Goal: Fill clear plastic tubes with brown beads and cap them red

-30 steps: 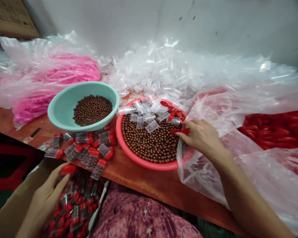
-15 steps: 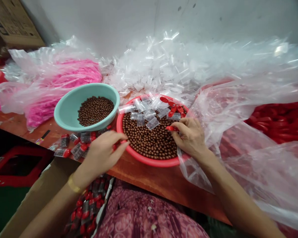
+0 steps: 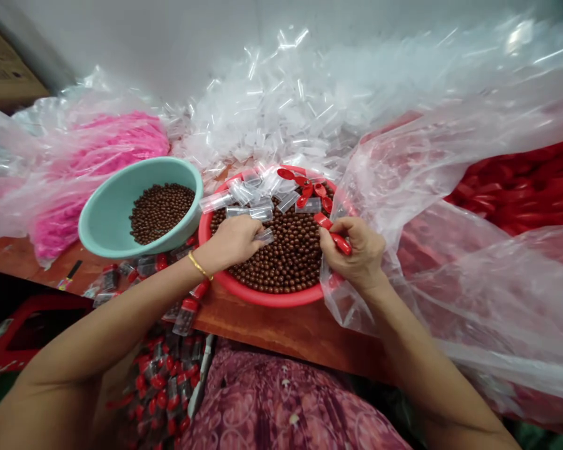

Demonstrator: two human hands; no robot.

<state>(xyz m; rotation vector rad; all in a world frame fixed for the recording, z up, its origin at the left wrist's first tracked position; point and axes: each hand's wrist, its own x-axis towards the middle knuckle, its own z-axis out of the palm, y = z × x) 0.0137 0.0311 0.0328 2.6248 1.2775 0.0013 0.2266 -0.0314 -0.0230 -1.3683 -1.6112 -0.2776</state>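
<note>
My left hand (image 3: 238, 241) is closed on a clear plastic tube (image 3: 265, 236), held over the brown balls (image 3: 281, 262). These small round balls fill a red basin (image 3: 274, 299). At the basin's right side, my right hand (image 3: 359, 253) pinches a red plastic cap (image 3: 341, 244), a flap-like part of it pointing up and left. Several clear empty tubes (image 3: 244, 212) lie on the balls toward the back. Beside them rest several loose red caps (image 3: 304, 190). A fold of a clear plastic bag (image 3: 344, 306) hangs below my right hand.
On the left stands a turquoise bowl (image 3: 98, 219) with more brown balls. Filled red-capped tubes (image 3: 186, 315) lie on the table edge, and many more fill a box (image 3: 201, 369) below. A bag of pink pieces (image 3: 122, 144), piled clear tubes (image 3: 281, 119) and red caps (image 3: 520, 187) surround the basin.
My left hand has moved from the basin's left rim to inside it and now grips a clear tube. A filled, capped tube now lies at the table edge. My view has shifted slightly right.
</note>
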